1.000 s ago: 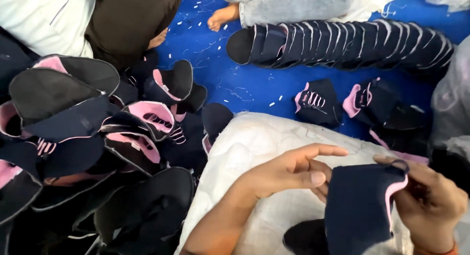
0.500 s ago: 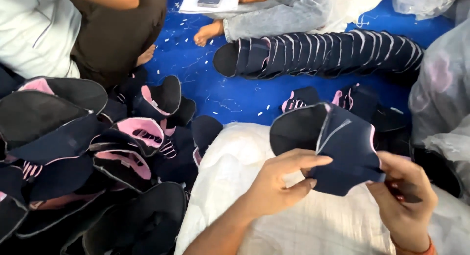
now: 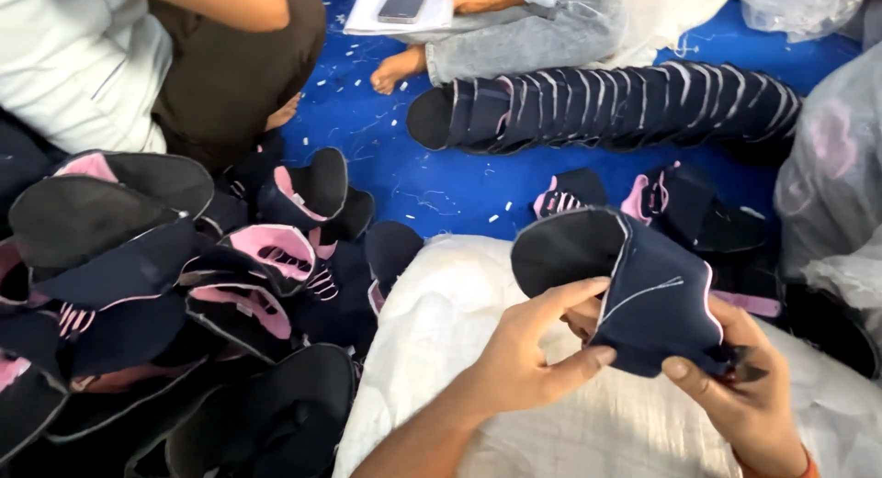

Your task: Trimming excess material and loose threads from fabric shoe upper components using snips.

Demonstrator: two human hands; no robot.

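I hold a dark navy shoe upper [image 3: 643, 290] with a black sole end and thin pale edge stitching, above a white woven sack [image 3: 441, 349] on my lap. My left hand [image 3: 528, 354] grips its left underside with thumb and fingers. My right hand [image 3: 744, 395] pinches its lower right edge, with a small dark tool [image 3: 746, 366] by the fingers. The upper lies tilted, its dark outer side facing up.
A heap of navy and pink shoe uppers [image 3: 175, 285] fills the left. A neat row of stacked uppers [image 3: 616, 106] lies on the blue floor [image 3: 459, 184]. Two seated people are at the top: one [image 3: 119, 65] left, one [image 3: 514, 37] with a phone on paper. Clear plastic bags [image 3: 836, 175] stand right.
I have raised and turned the upper: a second ago its pink-lined edge stood upright low down, now its dark outer side faces up. Both hands keep hold of it.
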